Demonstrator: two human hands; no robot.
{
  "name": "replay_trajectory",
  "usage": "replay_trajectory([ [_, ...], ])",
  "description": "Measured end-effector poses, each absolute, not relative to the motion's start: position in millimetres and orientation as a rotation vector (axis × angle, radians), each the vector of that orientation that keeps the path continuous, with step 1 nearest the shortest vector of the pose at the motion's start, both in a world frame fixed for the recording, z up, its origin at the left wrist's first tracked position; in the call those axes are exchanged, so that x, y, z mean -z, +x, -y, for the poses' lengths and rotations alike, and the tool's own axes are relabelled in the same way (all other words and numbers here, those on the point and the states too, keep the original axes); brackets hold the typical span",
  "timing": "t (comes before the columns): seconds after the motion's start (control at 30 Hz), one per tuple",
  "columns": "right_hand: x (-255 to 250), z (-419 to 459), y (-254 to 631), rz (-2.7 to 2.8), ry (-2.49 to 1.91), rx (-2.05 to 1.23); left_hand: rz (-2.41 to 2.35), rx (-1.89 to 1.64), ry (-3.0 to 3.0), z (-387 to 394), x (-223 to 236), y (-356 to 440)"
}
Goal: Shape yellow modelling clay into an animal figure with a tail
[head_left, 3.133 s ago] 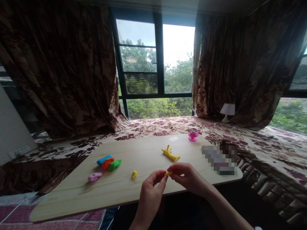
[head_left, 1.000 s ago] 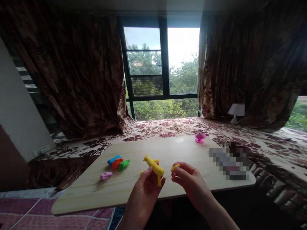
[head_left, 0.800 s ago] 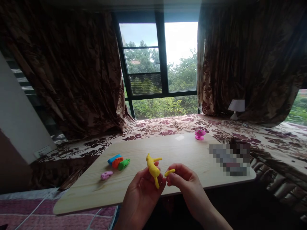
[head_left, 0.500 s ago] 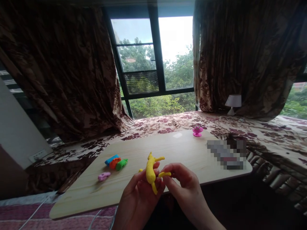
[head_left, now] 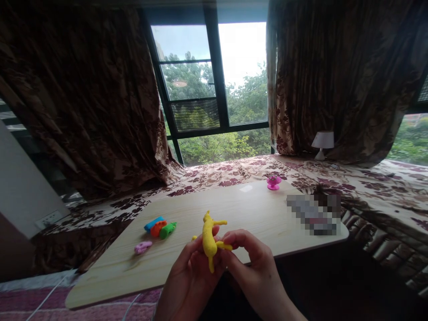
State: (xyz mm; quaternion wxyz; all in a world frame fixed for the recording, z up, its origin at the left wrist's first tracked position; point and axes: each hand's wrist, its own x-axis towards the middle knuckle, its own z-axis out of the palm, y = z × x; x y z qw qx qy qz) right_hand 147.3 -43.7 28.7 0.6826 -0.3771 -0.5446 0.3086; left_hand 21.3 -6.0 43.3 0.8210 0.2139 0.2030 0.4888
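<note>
A yellow modelling-clay animal figure (head_left: 209, 240) lies in my left hand (head_left: 192, 281), whose fingers are closed round its body. Its head points away from me, and one leg sticks out to the right. My right hand (head_left: 250, 258) pinches a small yellow clay piece (head_left: 224, 246) between thumb and fingertips. The inner end of this piece touches the figure's side near its rear. A bit of yellow clay (head_left: 194, 238) shows on the table just past my left hand, mostly hidden by it.
On the pale wooden table (head_left: 127, 267) lie blue (head_left: 154, 224), orange (head_left: 158, 229) and green clay lumps (head_left: 167, 230), with a pink lump (head_left: 142, 247) nearer. A pink clay mushroom-like model (head_left: 273, 183) stands at the far edge. A pixelated object (head_left: 312, 215) lies at the right.
The yellow figure, earlier on the table, was picked up into my left hand. My right hand has moved left, bringing the small piece against the figure's side.
</note>
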Motion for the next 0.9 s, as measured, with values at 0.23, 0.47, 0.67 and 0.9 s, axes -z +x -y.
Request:
replay_trajectory([
  [0.23, -27.5, 40.8, 150.1, 1.182, -0.833, -0.767, -0.502, -1.084, 0.497, 2.0, -38.1, 24.5],
  [0.47, -28.3, 40.6, 150.7, 1.208, -0.837, -0.737, -0.499, -1.112, 0.519, 3.4, -33.9, 27.7],
  [0.67, -25.3, 40.5, 150.3, 1.217, -0.858, -0.731, -0.482, -1.138, 0.544, 2.7, -31.9, 27.7],
  [0.9, -28.8, 41.6, 149.3, 1.234, -0.866, -0.722, -0.460, -1.102, 0.543, 3.1, -32.4, 29.5],
])
